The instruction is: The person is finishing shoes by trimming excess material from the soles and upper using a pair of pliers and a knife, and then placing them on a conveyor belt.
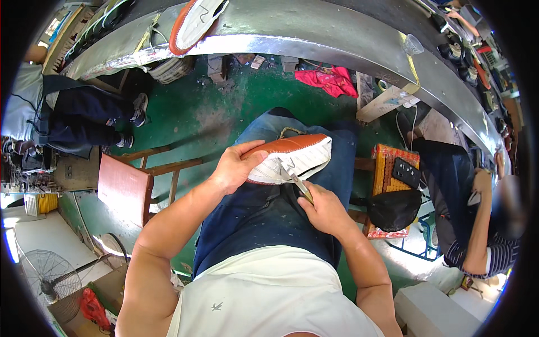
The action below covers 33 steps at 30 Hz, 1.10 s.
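Observation:
Over my lap is a brown leather shoe (276,147), turned so its white underside (310,159) faces up, with light stitching along the edge. My left hand (237,167) grips its left end, thumb pressed over the leather. My right hand (325,209) is closed around a slim metal knife-like tool (300,185) with a yellowish handle. The tool's tip meets the white underside near a dark curved mark; its exact shape there is hard to make out.
A long metal bench (269,49) curves across ahead, bearing another brown shoe (193,25). A wooden stool (126,188) stands left. At right, a phone (406,172) and black cap-like item (394,209) rest on a seat. Co-workers (488,224) (78,112) flank me.

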Each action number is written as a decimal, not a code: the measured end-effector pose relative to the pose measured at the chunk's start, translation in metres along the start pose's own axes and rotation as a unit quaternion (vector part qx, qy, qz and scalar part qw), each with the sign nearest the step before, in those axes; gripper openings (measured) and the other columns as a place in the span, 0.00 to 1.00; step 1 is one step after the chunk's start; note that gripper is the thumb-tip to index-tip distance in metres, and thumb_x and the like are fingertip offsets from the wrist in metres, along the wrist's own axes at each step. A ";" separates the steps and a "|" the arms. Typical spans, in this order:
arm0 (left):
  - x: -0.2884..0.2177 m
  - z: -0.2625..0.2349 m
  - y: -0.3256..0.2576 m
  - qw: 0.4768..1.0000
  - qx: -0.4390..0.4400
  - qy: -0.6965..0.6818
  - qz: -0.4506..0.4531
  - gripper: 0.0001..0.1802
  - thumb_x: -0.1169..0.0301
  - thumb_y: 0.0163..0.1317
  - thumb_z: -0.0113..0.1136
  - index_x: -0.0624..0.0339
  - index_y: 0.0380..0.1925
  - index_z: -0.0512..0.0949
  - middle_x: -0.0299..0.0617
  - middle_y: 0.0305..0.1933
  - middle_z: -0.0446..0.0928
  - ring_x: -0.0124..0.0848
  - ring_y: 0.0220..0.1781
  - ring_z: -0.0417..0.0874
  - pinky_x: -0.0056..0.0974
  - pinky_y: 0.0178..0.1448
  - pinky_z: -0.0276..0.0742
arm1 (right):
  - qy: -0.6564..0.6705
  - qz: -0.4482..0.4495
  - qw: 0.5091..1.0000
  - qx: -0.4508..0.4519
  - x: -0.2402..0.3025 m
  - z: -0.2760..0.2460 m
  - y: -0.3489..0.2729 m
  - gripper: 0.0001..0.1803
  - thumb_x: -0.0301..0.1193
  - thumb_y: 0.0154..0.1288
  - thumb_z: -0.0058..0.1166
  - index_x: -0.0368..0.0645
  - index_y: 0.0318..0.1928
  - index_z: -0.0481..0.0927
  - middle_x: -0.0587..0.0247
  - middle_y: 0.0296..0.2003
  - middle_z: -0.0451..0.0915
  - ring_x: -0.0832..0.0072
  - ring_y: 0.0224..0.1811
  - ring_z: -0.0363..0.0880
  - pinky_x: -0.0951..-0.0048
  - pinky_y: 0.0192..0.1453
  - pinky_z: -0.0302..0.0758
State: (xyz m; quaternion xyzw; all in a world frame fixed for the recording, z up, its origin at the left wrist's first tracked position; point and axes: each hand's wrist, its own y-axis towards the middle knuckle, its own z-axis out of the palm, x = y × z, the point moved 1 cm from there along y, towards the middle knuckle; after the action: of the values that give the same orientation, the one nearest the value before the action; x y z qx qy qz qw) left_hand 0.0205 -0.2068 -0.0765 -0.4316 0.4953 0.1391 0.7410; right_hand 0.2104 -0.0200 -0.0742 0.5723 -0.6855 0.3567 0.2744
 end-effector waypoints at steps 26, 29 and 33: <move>-0.030 0.004 0.020 0.998 0.014 0.040 -0.051 0.27 0.68 0.71 0.64 0.75 0.65 0.73 0.52 0.56 0.82 0.32 0.54 0.84 0.37 0.60 0.81 | 0.112 0.095 0.989 -0.018 -0.009 0.014 0.024 0.18 0.36 0.72 0.57 0.34 0.54 0.77 0.39 0.38 0.82 0.40 0.43 0.82 0.50 0.46 0.78; -0.027 0.001 0.021 0.997 0.002 0.042 -0.062 0.29 0.67 0.71 0.65 0.75 0.66 0.72 0.52 0.57 0.82 0.33 0.56 0.83 0.37 0.60 0.80 | 0.087 0.100 0.991 -0.024 0.002 0.012 0.019 0.17 0.35 0.72 0.57 0.35 0.53 0.76 0.39 0.39 0.83 0.40 0.43 0.82 0.49 0.47 0.78; -0.009 0.005 0.009 0.997 0.000 0.051 -0.067 0.33 0.61 0.69 0.68 0.72 0.66 0.73 0.50 0.58 0.82 0.32 0.57 0.83 0.36 0.63 0.77 | 0.023 0.055 0.998 -0.005 0.006 0.017 -0.005 0.20 0.34 0.72 0.57 0.34 0.56 0.73 0.38 0.39 0.83 0.41 0.43 0.83 0.48 0.47 0.79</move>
State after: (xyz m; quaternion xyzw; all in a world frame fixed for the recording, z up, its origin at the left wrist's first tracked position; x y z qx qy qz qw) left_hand 0.0132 -0.1958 -0.0725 -0.4704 0.5023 0.0677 0.7224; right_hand 0.2146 -0.0377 -0.0790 0.5239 -0.7116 0.3805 0.2728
